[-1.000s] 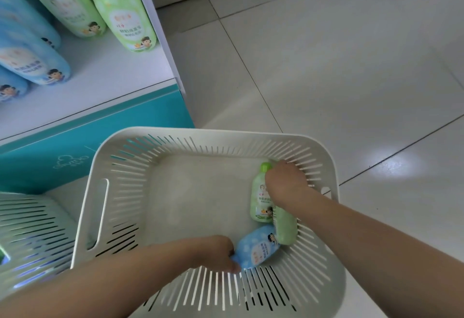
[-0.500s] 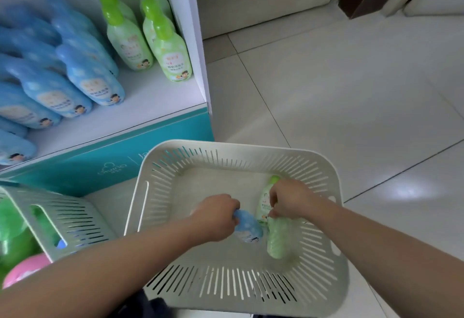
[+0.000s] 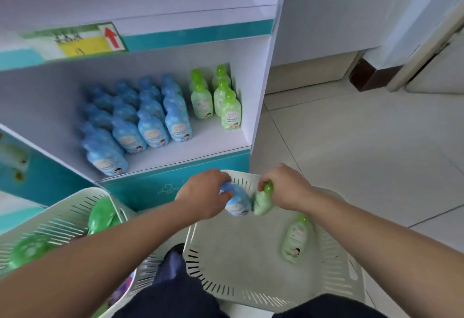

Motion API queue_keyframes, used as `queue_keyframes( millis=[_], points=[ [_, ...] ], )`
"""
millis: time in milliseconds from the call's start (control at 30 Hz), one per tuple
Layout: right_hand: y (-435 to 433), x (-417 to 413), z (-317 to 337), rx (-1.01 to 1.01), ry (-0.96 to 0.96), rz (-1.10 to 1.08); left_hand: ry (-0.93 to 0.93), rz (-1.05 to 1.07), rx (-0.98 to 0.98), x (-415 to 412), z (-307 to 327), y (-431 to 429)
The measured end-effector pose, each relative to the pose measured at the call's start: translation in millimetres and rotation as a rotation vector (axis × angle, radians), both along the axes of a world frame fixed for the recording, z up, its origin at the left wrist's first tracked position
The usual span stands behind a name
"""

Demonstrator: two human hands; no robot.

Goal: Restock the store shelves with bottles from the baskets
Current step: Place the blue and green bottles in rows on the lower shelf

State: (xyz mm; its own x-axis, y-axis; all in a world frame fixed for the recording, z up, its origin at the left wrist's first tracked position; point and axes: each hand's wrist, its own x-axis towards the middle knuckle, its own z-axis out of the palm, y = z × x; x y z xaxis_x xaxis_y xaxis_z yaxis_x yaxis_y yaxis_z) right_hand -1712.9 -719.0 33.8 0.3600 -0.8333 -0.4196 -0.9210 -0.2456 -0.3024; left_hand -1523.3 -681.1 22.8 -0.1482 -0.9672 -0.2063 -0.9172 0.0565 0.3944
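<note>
"Where were the hands?"

"Above the far end of the right basket point(image 3: 334, 287). The left hand point(image 3: 203, 192) had its grip curled round a blue bottle point(image 3: 237, 203). The right hand point(image 3: 286, 187) gripped a green bottle point(image 3: 262, 203) near its cap. The two bottles were just beside each other."

"Anything else in the basket?"

"A second green bottle point(image 3: 295, 240) lay on its floor, at the right. Blue and green rows stood on the shelf point(image 3: 221, 139) beyond."

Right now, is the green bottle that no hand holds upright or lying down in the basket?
Lying down: the loose green bottle rests on its side on the basket floor, label up.
</note>
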Motion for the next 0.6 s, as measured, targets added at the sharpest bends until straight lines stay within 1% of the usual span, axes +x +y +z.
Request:
queue_keyframes(
  millis=[267,433,500,600],
  points=[
    [-29.0,51.7,36.2,-0.281,-0.164,-0.004,0.034,0.170,-0.197,62.3,41.0,-11.4],
    [-59.7,84.3,52.1,-0.459,-0.260,0.003,0.052,0.272,-0.252,94.7,52.7,-24.8],
    [-75.6,96.6,53.4,-0.505,-0.261,0.000,0.053,0.294,-0.265,104.3,55.3,-30.6],
    [-97.9,112.9,48.2,-0.522,-0.261,-0.032,0.053,0.323,-0.277,116.2,54.0,-38.8]
  ],
)
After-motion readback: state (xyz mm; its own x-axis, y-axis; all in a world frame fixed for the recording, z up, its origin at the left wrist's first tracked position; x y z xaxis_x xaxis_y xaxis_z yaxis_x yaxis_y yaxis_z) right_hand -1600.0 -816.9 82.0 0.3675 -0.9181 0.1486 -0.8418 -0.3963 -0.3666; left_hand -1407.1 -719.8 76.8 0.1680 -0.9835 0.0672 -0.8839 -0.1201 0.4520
